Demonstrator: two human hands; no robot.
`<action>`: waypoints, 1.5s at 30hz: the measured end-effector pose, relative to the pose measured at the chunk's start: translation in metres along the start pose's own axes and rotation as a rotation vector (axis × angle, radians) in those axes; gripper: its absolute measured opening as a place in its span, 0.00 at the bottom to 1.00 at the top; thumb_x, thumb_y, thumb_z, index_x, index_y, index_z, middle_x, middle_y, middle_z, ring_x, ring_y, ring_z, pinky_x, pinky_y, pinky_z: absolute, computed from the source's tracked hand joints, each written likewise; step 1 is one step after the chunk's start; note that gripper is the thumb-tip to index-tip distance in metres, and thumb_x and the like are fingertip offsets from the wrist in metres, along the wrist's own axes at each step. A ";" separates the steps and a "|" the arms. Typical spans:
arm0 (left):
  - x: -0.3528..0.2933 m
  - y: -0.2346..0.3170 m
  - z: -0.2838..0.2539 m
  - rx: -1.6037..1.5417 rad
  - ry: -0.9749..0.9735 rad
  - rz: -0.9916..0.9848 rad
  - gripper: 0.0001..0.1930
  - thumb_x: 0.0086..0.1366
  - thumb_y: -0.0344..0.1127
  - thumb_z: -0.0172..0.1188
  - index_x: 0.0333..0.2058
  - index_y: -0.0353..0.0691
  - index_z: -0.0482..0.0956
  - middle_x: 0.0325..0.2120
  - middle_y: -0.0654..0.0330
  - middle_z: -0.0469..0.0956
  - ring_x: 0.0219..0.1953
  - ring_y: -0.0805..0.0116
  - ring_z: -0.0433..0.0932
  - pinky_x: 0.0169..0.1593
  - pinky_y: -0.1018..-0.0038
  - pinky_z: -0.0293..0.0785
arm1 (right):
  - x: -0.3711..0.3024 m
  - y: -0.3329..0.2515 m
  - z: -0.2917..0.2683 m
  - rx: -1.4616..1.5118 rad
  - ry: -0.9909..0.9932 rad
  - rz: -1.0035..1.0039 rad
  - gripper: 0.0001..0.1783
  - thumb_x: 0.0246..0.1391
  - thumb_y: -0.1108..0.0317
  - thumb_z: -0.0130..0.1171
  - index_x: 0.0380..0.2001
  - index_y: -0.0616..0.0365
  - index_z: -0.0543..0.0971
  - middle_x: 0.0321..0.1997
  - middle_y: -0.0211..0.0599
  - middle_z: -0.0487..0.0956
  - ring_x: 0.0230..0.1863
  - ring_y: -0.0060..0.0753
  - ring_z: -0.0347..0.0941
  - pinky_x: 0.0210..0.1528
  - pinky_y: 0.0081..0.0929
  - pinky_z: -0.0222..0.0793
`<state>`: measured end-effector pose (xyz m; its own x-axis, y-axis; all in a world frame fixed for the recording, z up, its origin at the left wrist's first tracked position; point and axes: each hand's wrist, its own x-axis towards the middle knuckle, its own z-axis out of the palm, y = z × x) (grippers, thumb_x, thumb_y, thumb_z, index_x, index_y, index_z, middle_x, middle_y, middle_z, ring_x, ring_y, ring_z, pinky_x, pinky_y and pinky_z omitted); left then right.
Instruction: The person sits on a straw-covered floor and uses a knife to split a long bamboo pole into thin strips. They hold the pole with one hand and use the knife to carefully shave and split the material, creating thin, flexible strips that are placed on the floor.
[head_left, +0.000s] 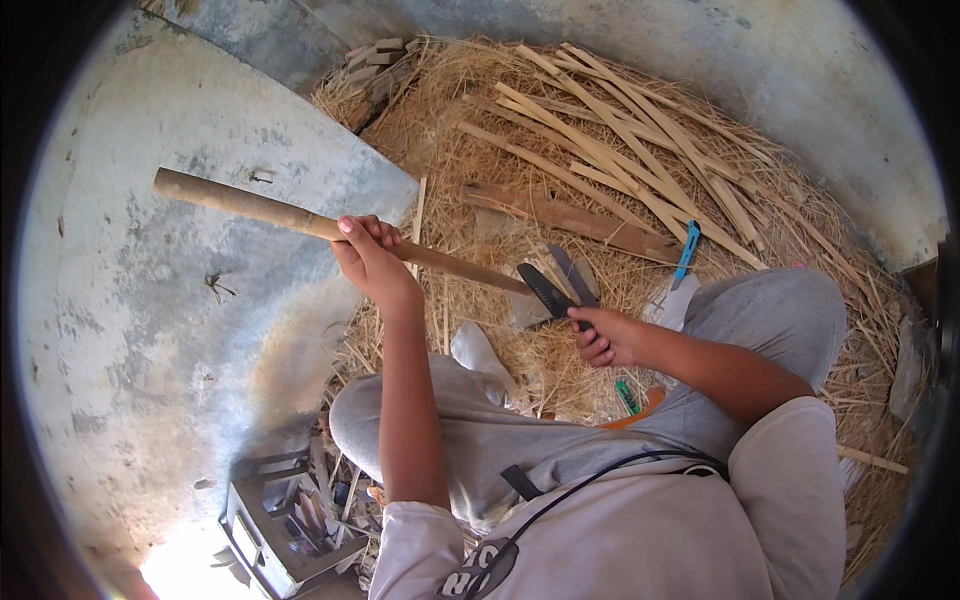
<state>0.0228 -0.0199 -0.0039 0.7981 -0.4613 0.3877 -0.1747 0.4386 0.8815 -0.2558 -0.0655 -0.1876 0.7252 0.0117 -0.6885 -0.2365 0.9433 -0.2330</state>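
Note:
My left hand (370, 262) is closed around a long round wooden pole (250, 205), which may be bamboo. The pole slants from the upper left down toward the middle, its thick end out over the left. In my right hand (608, 336) is a knife (546, 291) with a dark blade, its handle mostly hidden by the fingers. The blade lies close to the pole's far end; whether they touch I cannot tell. Right behind the blade is a dark grey flat piece (574, 274), partly covered. A blue utility cutter (687, 252) rests beside my right knee.
Several pale split strips (620, 150) lie crossed on straw-like shavings (420, 110), with a brown board (570, 218) nearer. A green object (627, 397) sits between my legs. At the lower left stands a metal box frame (285, 530) holding scraps. A weathered wall (150, 330) rises at left.

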 end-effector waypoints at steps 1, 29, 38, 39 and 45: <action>-0.001 0.001 -0.001 0.008 0.009 -0.002 0.18 0.77 0.51 0.47 0.34 0.43 0.61 0.27 0.65 0.63 0.27 0.76 0.62 0.34 0.75 0.66 | -0.007 -0.011 0.008 -0.006 -0.015 -0.046 0.17 0.68 0.52 0.53 0.40 0.56 0.69 0.21 0.26 0.67 0.12 0.22 0.57 0.13 0.22 0.55; -0.009 0.002 0.007 -0.011 0.071 0.013 0.18 0.77 0.51 0.48 0.34 0.43 0.62 0.26 0.66 0.64 0.25 0.78 0.61 0.30 0.79 0.63 | -0.013 0.032 0.040 -0.945 0.514 -1.050 0.22 0.69 0.48 0.47 0.44 0.59 0.68 0.25 0.30 0.70 0.25 0.26 0.69 0.30 0.26 0.68; -0.014 0.006 0.005 0.008 0.094 0.035 0.18 0.77 0.51 0.48 0.35 0.42 0.62 0.25 0.66 0.64 0.25 0.79 0.61 0.29 0.79 0.63 | -0.002 -0.020 0.019 -0.194 0.148 0.125 0.18 0.66 0.50 0.50 0.28 0.50 0.68 0.17 0.23 0.65 0.10 0.16 0.56 0.09 0.19 0.47; -0.014 0.005 0.005 0.003 0.100 0.037 0.18 0.77 0.50 0.48 0.35 0.42 0.63 0.25 0.66 0.64 0.25 0.79 0.61 0.29 0.79 0.63 | -0.008 -0.028 0.021 -0.169 0.072 0.118 0.19 0.66 0.49 0.50 0.27 0.49 0.67 0.17 0.21 0.64 0.10 0.13 0.53 0.09 0.18 0.44; -0.012 0.003 0.002 -0.013 0.117 0.031 0.17 0.77 0.50 0.49 0.35 0.42 0.63 0.25 0.66 0.65 0.24 0.79 0.61 0.29 0.79 0.63 | -0.021 0.001 0.056 -0.844 0.334 -0.810 0.21 0.70 0.48 0.47 0.32 0.54 0.71 0.16 0.21 0.64 0.13 0.20 0.61 0.16 0.24 0.54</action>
<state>0.0114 -0.0141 -0.0055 0.8543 -0.3550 0.3797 -0.1931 0.4613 0.8660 -0.2347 -0.0467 -0.1351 0.6852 -0.6839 -0.2505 -0.2288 0.1243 -0.9655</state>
